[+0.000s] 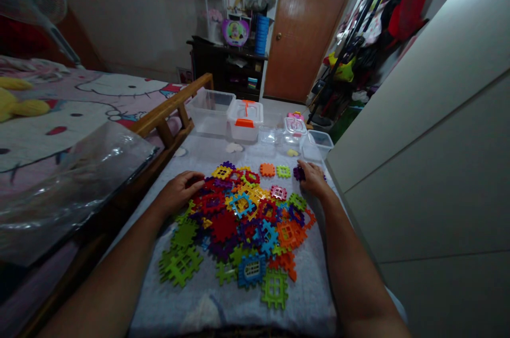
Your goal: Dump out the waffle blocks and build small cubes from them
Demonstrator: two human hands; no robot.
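Observation:
A heap of interlocking plastic building pieces (pixel 223 226) with notched edges, in red, purple, orange, yellow, blue and green, lies on the cloth-covered surface (pixel 235 311). My left hand (pixel 183 189) rests at the heap's upper left edge, its thumb and fingers apart and nothing visible in them. At the upper right, my right hand (pixel 313 176) has its fingers closed over a dark purple building piece (pixel 298 173), which the hand partly hides. Left of that hand, an orange square piece (pixel 267 170) and a light green window piece (pixel 283 171) lie side by side, with a pink window piece (pixel 278 192) below.
Along the far end stand a large clear bin (pixel 211 112), a clear box with orange latches (pixel 246 120) and smaller clear containers (pixel 319 141). A wooden rail (pixel 171 107) and a plastic bag (pixel 79 184) border the left side. A pale cabinet (pixel 430 168) borders the right.

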